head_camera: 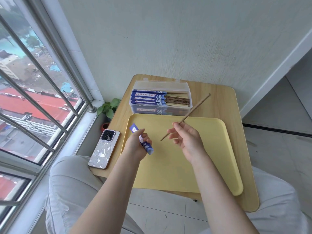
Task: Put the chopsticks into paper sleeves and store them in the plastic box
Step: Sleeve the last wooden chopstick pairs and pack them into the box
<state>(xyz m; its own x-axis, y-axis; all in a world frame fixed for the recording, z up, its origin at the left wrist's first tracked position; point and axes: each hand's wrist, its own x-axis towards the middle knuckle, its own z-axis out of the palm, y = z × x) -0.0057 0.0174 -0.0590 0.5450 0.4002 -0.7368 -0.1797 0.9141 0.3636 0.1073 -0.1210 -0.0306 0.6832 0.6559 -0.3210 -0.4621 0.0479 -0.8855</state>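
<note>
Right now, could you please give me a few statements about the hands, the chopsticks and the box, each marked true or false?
1. The right hand holds brown chopsticks. True.
2. The left hand is empty. False: it grips a blue paper sleeve.
3. The plastic box is closed. False: its lid is open, with sleeved chopsticks inside.
4. A phone lies left of the yellow tray. True.
</note>
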